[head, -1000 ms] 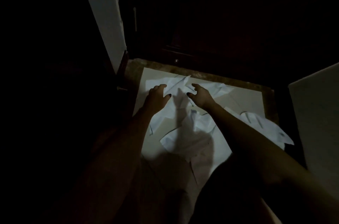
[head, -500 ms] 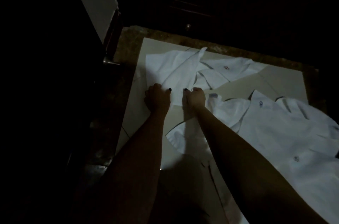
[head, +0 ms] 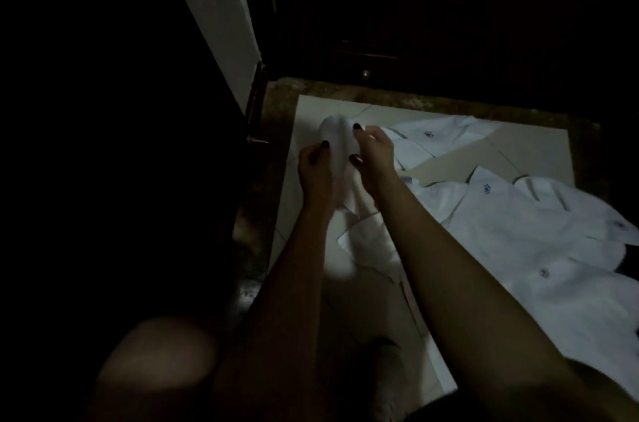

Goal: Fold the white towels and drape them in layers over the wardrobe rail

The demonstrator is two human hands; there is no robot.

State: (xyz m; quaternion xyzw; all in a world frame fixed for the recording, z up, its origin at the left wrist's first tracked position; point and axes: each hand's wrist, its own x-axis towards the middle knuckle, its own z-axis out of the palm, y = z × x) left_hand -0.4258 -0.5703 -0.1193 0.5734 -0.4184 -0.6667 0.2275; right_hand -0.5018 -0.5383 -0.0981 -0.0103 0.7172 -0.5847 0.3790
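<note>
At the far left all is dark, and nothing can be made out there. A bare knee [head: 155, 362] shows low in the corner. Above it a white door panel [head: 214, 16] slants up and away, its lower edge ending just left of the speckled brown floor [head: 311, 89].

The left hand [head: 316, 176] is raised over the near left part of a pale sheet [head: 518, 148] laid on that floor. Its fingers curl round the left side of a bunched white towel [head: 337, 144], thumb pressed on the cloth. The right hand [head: 375, 158] is just beside it, clamped on the same towel from the right, thumb and fingertips pinching the fabric. The towel sits between the two hands, rounded at the top, and hangs down between the wrists to the sheet, where its lower part lies creased.

To the right, more white cloth lies flat: one piece [head: 435, 141] near the far edge and a larger overlapping spread [head: 518, 231] running off the right border. Each bears a small blue mark. Bare sheet shows between them and along the far edge.

Beyond the sheet, a dark cabinet front carries a small round knob [head: 365, 74].
</note>
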